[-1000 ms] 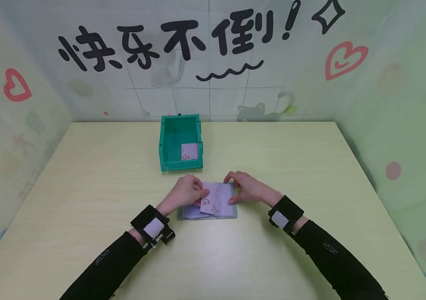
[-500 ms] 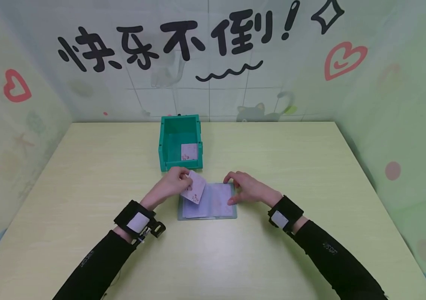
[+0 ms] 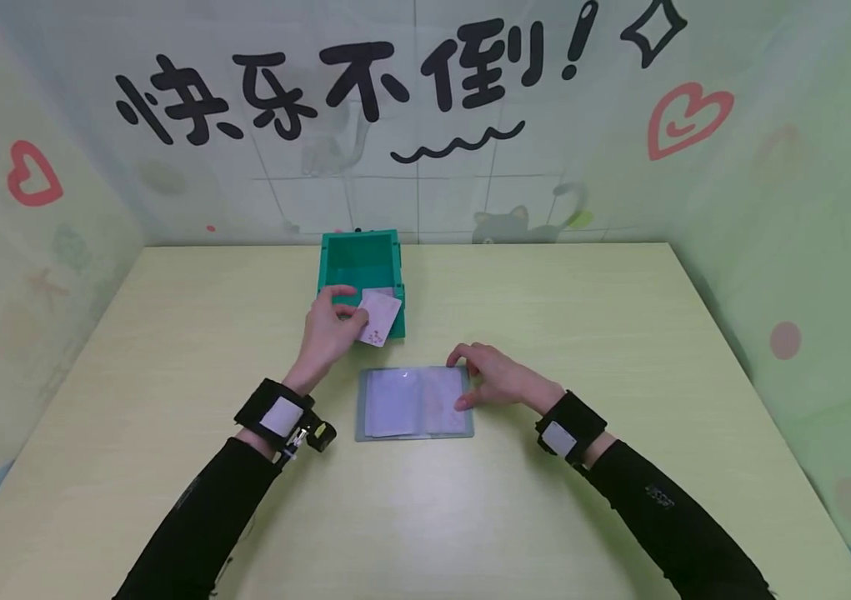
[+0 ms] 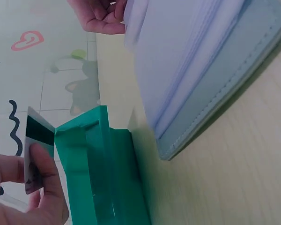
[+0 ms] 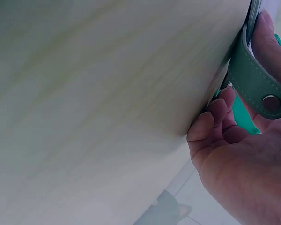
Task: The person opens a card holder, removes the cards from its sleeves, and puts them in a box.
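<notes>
My left hand (image 3: pixel 326 335) pinches a small pinkish card (image 3: pixel 382 318) over the front edge of a green bin (image 3: pixel 398 327). In the left wrist view the held card (image 4: pixel 33 176) is seen nearly edge-on, between thumb and fingers. Below the bin lies an open card holder (image 3: pixel 392 405) with clear sleeves and a grey-green cover. At its right edge my right hand (image 3: pixel 496 375) grips it, thumb on the page. The right wrist view shows a cover strap with a metal snap (image 5: pixel 271 102) beside the curled fingers.
Another pink card (image 3: pixel 387 291) lies in the bin, mostly hidden behind the held one. The pale wood table (image 3: pixel 425 517) reaches back to a printed backdrop (image 3: pixel 425 200), with printed panels at both sides.
My left hand has lifted the card off the card holder and carried it up and left to the bin. The right hand has stayed at the holder's right edge.
</notes>
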Motion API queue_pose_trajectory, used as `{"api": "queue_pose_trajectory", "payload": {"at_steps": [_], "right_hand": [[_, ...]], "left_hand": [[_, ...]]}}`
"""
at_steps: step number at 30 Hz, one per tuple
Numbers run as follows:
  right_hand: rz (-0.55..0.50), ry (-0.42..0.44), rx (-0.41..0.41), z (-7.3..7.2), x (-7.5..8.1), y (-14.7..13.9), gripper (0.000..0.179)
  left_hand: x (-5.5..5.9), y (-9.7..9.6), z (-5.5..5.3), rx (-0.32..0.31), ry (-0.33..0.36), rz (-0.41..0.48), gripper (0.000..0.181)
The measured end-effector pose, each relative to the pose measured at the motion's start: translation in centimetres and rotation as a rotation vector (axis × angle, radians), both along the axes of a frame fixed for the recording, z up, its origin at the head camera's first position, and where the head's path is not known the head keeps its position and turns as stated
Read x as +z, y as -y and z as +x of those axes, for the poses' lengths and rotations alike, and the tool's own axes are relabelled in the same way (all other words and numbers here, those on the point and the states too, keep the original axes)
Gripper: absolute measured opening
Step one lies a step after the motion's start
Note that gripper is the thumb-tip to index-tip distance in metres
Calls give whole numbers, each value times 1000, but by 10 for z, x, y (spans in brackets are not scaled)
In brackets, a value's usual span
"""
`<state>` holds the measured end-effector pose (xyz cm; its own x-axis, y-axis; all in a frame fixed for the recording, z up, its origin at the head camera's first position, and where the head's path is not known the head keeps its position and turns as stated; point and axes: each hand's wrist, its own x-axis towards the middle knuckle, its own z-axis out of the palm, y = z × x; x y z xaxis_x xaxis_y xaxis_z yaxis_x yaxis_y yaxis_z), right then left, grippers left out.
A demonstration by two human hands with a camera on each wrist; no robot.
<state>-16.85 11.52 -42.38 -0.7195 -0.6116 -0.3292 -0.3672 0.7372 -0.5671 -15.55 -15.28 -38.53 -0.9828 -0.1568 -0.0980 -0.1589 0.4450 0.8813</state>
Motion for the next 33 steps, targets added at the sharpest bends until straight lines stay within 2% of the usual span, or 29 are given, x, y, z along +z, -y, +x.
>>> {"api": "queue_pose_trajectory", "payload": {"at_steps": [7,15,19,25,31,33], "right_hand": [[-1,12,-12,0,0,-1,57],[-9,15,-13,1,1,-1,57],[-10,13,-9,1,2,-1,57],[-4,16,-11,2,1,0,58],[3,13,-14,1,0,0,58],[5,10,-15,1,0,0,58]], "left_hand": [[-3,-2,-11,113,-67,48,28],[-10,-13,-24,116,-114,-41,34],[-17,-14,-30,87,-146,-126,33],[-27,-15,-33,-13,-173,-268,32],[-32,-17,-33,-82,-124,-352,20],[-32,-18,-33,-103,-106,-405,22]]}}
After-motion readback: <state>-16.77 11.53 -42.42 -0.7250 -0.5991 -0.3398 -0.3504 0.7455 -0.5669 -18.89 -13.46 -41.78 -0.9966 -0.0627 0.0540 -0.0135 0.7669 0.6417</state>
